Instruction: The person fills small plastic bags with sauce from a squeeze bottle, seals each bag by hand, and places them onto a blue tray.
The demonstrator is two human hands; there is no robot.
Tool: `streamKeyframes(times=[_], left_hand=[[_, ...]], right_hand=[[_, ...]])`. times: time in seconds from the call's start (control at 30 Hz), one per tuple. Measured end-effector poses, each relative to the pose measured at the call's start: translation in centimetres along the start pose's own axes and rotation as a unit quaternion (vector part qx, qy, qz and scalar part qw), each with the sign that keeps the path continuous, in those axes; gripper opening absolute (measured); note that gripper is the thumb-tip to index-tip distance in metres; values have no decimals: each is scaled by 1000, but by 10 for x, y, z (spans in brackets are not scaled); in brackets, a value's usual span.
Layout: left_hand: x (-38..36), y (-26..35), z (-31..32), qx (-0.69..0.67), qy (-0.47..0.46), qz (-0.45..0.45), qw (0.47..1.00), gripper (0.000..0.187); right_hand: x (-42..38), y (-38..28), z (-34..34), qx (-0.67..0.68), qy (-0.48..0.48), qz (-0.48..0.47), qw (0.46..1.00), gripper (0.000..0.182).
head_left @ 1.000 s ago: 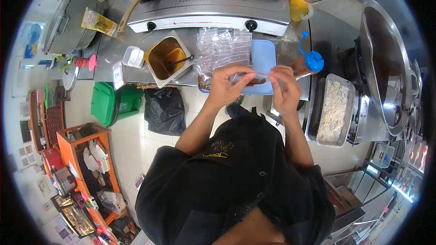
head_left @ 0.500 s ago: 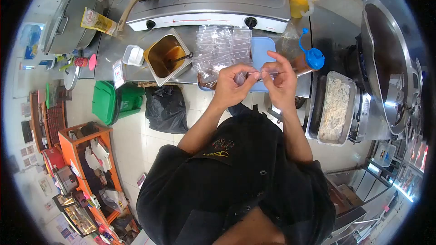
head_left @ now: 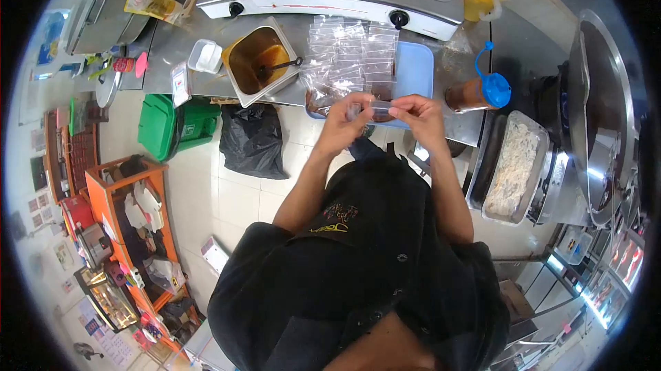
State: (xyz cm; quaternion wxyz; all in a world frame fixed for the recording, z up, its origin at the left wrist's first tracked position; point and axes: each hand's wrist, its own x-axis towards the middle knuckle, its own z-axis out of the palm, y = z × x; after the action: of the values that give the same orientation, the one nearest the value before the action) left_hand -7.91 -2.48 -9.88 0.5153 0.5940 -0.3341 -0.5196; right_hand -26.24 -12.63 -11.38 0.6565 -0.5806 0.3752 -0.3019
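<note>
Both hands are working close together at the centre of the frame, just above the dark apron (head_left: 344,230). The left hand (head_left: 339,126) is pinching one end of a small clear bag (head_left: 381,105), and the right hand (head_left: 423,122) is gripping its other end between thumb and fingers, so the bag is stretching between them over the near edge of the blue tray (head_left: 415,68). Other clear bags (head_left: 348,47) are lying in overlapping rows at upper centre, partly across the tray; some brown filling (head_left: 317,102) is showing at the tray's near left corner. As to progress, the held bag is judged to be midway through handling, as both hands are gripping it; whether it is closed, and how many others are finished, cannot be told. A steel pan (head_left: 255,99) of brown sauce (head_left: 275,56) is standing left of the bags, a spoon (head_left: 284,65) resting in it; a blue-capped bottle (head_left: 468,96) is lying right of the tray.
</note>
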Motion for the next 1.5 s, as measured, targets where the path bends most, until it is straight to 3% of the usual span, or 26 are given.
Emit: streamKeyframes(times=[0.07,0.1,0.17,0.27,0.4,0.47,0.5,0.53,0.57,0.6,0.67,0.7,0.73,0.8,0.83,0.9,1.0,1.03,1.07,1.13,1.2,1.27,1.33,1.4,1.43,1.5], left_hand=[[-9,-10,-20,-271,0,-53,961,35],[-7,-28,-39,-341,-83,-62,934,49],[-13,-20,-45,-310,-104,-85,941,46],[-23,-14,-38,-286,-126,-112,943,41],[-30,-10,-20,-267,-148,-133,943,42],[-30,-17,-14,-222,-183,-83,954,41],[-32,-13,-8,-212,-176,-82,958,42],[-30,-14,-4,-213,-171,-82,958,42],[-30,-17,0,-186,-193,-50,962,44],[-30,-19,4,-157,-215,-20,964,46],[-32,-12,10,-183,-214,-34,959,51],[-31,-10,12,-182,-240,-54,952,55],[-32,-8,15,-181,-267,-74,944,60],[-31,-7,23,-138,-253,-93,953,69],[-31,-9,27,-135,-254,-56,956,69],[-31,-15,33,-131,-253,-19,958,70],[-39,-26,40,-139,-289,-10,947,66],[-39,-27,38,-126,-211,42,968,60],[-40,-27,35,-112,-134,93,980,53],[-43,5,28,-42,-142,77,986,42],[-44,11,26,23,-144,61,988,32],[-38,0,24,122,-119,106,980,12],[-36,4,21,142,-81,98,982,9],[-36,5,21,161,-45,89,982,9],[-37,3,21,202,-31,91,975,9],[-41,0,24,243,-22,92,966,10]], right_hand=[[5,15,12,-31,-3,-1,1000,17],[8,20,20,-76,35,-9,996,16],[15,33,34,-162,119,-59,978,15],[28,48,43,-139,177,-90,970,17],[31,37,46,-215,203,-136,945,17],[23,4,45,-365,284,-307,832,17],[15,-9,42,-365,280,-309,833,17],[1,-22,34,-269,125,-216,930,16],[-12,-30,29,-159,-36,-109,981,15],[-22,-35,25,-156,-39,-106,981,15],[-35,-43,18,-147,-142,96,974,11],[-38,-47,17,-145,-127,122,974,6],[-41,-40,16,-147,-129,123,973,6],[-46,-25,16,-214,-66,-152,963,6],[-47,-23,18,-215,-66,-151,963,6],[-48,-22,29,-14,108,-219,970,8],[-44,-42,6,7,125,-166,978,11],[-45,-52,-4,-81,90,-120,985,8],[-45,-58,-8,-80,95,-120,985,8],[-48,-66,-15,-332,-61,-131,932,10],[-50,-66,-9,-331,-105,-136,928,12],[-48,-63,-3,-369,-116,-168,907,11],[-54,-61,9,-391,-72,-207,894,11],[-61,-55,17,-384,93,-197,897,11],[-63,-57,18,-384,92,-199,897,11],[-70,-62,19,-344,-80,-23,935,18]])
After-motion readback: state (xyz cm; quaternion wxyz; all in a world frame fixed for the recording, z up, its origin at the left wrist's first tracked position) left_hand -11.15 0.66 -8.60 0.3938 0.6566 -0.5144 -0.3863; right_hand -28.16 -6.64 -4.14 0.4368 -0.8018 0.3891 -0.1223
